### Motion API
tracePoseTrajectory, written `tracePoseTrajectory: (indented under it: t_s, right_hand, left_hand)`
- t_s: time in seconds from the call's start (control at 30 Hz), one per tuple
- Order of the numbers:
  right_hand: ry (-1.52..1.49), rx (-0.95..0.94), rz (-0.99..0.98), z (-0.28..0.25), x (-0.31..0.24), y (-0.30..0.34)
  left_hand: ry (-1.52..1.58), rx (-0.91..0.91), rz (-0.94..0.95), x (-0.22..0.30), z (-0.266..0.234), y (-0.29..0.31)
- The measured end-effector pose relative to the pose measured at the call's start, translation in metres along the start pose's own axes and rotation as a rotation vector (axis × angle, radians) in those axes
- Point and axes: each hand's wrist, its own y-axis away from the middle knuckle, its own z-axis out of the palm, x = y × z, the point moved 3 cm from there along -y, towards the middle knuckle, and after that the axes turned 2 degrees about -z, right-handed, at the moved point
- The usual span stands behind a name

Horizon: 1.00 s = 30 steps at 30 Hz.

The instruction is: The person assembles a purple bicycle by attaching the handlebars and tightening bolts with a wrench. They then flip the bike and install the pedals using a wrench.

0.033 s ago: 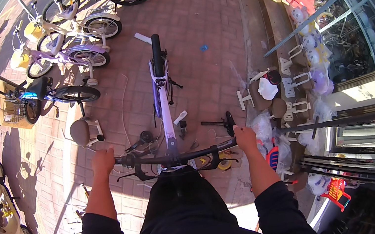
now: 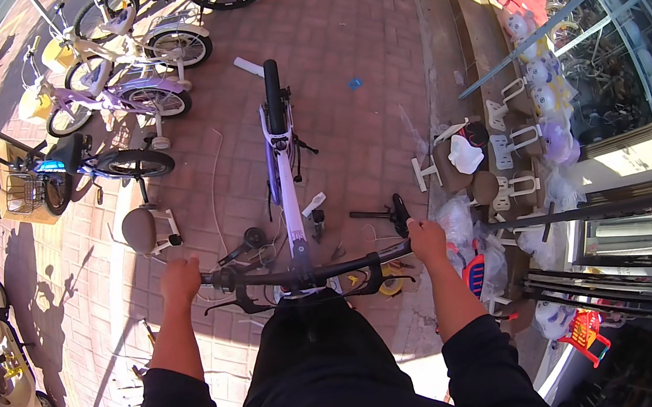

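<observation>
A pale purple and white bicycle frame (image 2: 289,201) stretches away in front of me, its black rear tyre (image 2: 274,99) at the far end. The black handlebar (image 2: 338,269) crosses close to my body. My left hand (image 2: 180,281) is closed round its left end, and my right hand (image 2: 426,238) is closed round its right end. Below the bar hang a left brake lever (image 2: 247,301) and a right brake lever (image 2: 374,280), with no fingers on them. My dark-clothed body hides what lies under the bar's middle.
Small bicycles, one purple (image 2: 108,102), stand at far left. A blue bicycle (image 2: 88,163) and a brown padded seat (image 2: 140,231) are nearer. Loose parts, including a black crank-like piece (image 2: 396,213), lie on the brick paving. Wrapped goods and seats (image 2: 458,158) line the shopfront at right.
</observation>
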Motion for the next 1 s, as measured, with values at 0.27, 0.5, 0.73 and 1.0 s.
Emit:
tracePoseTrajectory:
  t_s: [0.27, 0.5, 0.73, 1.0]
  right_hand:
    - [0.081, 0.063, -0.017, -0.003, -0.002, 0.000]
    - [0.028, 0.078, 0.018, -0.003, 0.000, 0.000]
    - [0.102, 0.151, -0.069, -0.015, -0.017, 0.002]
    - [-0.036, 0.303, -0.630, -0.016, -0.138, 0.011]
  left_hand:
    - [-0.115, 0.060, 0.142, -0.029, 0.036, -0.024]
    - [-0.205, 0.041, 0.210, -0.017, 0.029, -0.020]
    - [-0.383, 0.008, 0.271, -0.001, 0.015, -0.006]
    - [0.232, -0.085, 0.616, 0.169, 0.039, 0.075]
